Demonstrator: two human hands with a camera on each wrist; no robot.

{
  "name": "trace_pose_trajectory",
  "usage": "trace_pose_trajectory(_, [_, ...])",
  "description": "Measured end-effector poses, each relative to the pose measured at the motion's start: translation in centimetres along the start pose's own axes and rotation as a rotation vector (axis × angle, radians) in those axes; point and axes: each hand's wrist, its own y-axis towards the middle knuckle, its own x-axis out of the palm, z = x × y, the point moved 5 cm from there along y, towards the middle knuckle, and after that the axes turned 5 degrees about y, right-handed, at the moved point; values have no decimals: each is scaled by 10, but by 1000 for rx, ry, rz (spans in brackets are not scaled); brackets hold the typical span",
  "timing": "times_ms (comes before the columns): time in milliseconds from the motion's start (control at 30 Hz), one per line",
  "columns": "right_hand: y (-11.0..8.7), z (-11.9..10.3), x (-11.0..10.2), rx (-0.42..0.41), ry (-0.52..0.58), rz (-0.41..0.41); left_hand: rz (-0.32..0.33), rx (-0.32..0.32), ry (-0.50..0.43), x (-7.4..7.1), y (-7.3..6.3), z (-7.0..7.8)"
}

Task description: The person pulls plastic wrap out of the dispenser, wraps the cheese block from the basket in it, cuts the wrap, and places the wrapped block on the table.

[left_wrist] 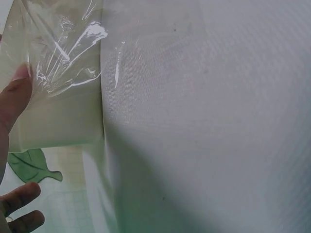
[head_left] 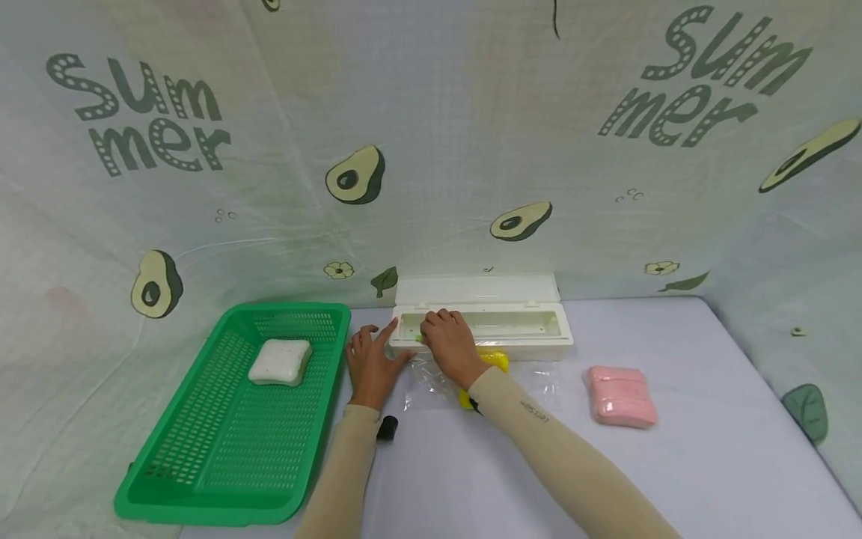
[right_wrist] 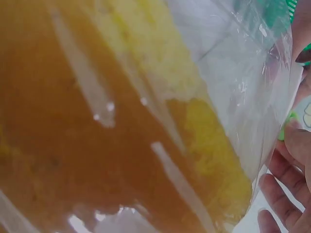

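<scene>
A white cling film dispenser (head_left: 481, 352) stands with its lid up at the back of the table. Clear plastic film (head_left: 424, 382) hangs down its front. My left hand (head_left: 373, 367) is at the dispenser's left end, its fingers spread; the thumb (left_wrist: 19, 90) presses the film against the front wall. With my right hand (head_left: 454, 348) I pinch a small green slider (right_wrist: 287, 127) at the front rim, near the left end. A yellow sponge-like block (head_left: 494, 360) lies under my right wrist, partly hidden; clear film covers it in the right wrist view.
To the left is a green basket (head_left: 229, 457) with a white block (head_left: 280, 362) inside. A pink block (head_left: 621, 397), apparently wrapped in clear film, lies at the right. The patterned cloth (head_left: 438, 150) rises right behind the dispenser.
</scene>
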Motion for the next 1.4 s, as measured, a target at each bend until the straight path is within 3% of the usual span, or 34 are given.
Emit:
trace_pose_trajectory(467, [-7,10,-9,12,12,-25,-23,-10,-11,0,2,5])
trace_pose_trajectory(733, [-25,37,-19,36,85,-61,-38,-7,-1,0,4,1])
trace_pose_trajectory(1033, [-46,65,-32,47,14,-87,-38,-12,-23,-1,2,-2])
trace_pose_trajectory(1400, [-64,93,-39,-21,-62,-32,-25,-3,-43,1,1,-3])
